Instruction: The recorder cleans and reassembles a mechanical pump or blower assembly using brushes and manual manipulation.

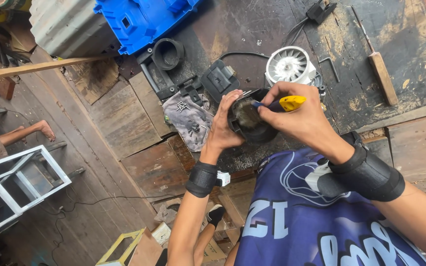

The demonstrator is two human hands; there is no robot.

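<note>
My left hand (224,123) grips a round black housing (257,132) by its left side, holding it just above the workbench edge. My right hand (299,118) is closed on a brush with a yellow and blue handle (284,103). The brush's dusty bristles (247,114) sit inside the housing's opening. Both wrists wear black wrist bands. A white fan-wheel motor (290,66) with a black cable lies just beyond my hands.
A grey cloth with several small screws (191,120), a black ring part (168,53) and a black cover (219,79) lie on the wooden bench. A blue plastic casing (141,19) is at the back, a wooden-handled tool (380,69) and hex key (330,66) at right. Another person's bare foot (43,129) shows at left.
</note>
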